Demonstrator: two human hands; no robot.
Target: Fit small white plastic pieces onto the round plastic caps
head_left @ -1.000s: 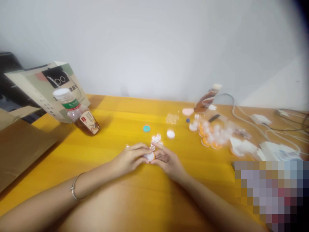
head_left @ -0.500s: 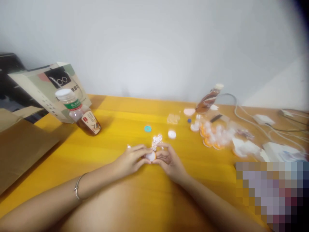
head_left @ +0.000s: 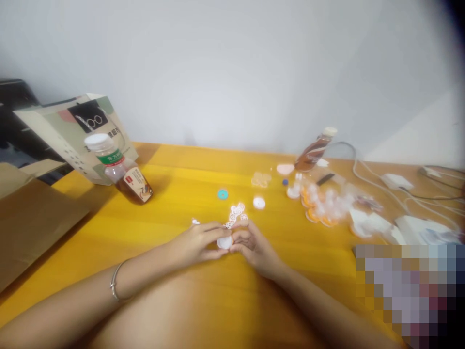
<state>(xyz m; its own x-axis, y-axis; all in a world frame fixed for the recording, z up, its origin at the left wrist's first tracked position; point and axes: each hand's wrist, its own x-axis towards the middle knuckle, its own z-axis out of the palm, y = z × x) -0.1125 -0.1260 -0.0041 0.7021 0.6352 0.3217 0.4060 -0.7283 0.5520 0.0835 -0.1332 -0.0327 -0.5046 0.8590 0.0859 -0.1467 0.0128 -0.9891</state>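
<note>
Between my two hands is a small round white disc with an orange edge (head_left: 224, 242). My left hand (head_left: 198, 245) grips it from the left, thumb below and fingers above. On its other side my right hand (head_left: 256, 247) pinches the orange edge with curled fingers. Just beyond my fingertips lie several small white gear-like wheels (head_left: 237, 212). A teal disc (head_left: 223, 194) and a white round piece (head_left: 259, 202) rest farther back. A small white part (head_left: 195, 221) lies beyond my left hand.
A tea bottle (head_left: 125, 172) and a paper bag (head_left: 83, 135) stand at the left, behind a cardboard box (head_left: 39, 223). At the right are a cola bottle (head_left: 315, 150), a pile of orange-and-white round pieces (head_left: 325, 203), a blue cap (head_left: 285, 182) and white cables (head_left: 381, 184).
Both hands have brought the white disc slightly nearer to me and to the left. More of the white gear-like wheels shows beyond my fingers.
</note>
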